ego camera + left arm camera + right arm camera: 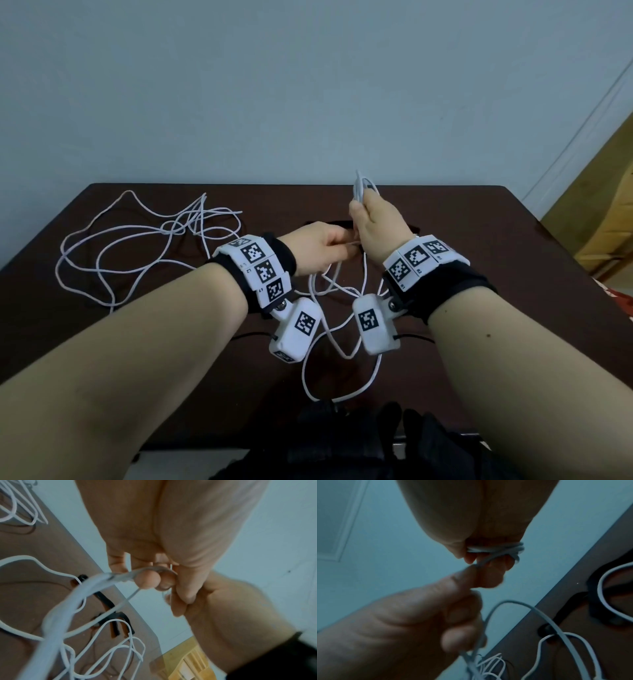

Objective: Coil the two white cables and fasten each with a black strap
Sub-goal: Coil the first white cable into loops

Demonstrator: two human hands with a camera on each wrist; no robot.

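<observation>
— How many cables do you count from where you stand?

— Two white ones. One loose cable [137, 246] lies sprawled in tangled loops on the left of the dark table [513, 274], nobody touching it. The other, the held cable [361, 192], is up in both hands over the middle, its slack dropping in loops onto the table between the wrists.

— And the straps?

— Two black straps [109, 607], as far as I can tell, lying close together on the tabletop beyond the hands; the head view mostly hides them, and the left wrist view shows them under a strand of cable.

— What about the hands themselves?

— The right hand [376, 226] is raised, fingers curled tight round a small bundle of several turns — the top of the loops pokes out above the fist. The left hand [322, 246] sits just beside it, lower, thumb and fingers [465, 577] pinching a single strand of the same cable that runs up to the bundle. Both are closed on that cable; neither is on a strap.

— Anything else?

— A wooden chair [609, 219] off at the right, by the pale wall.
</observation>
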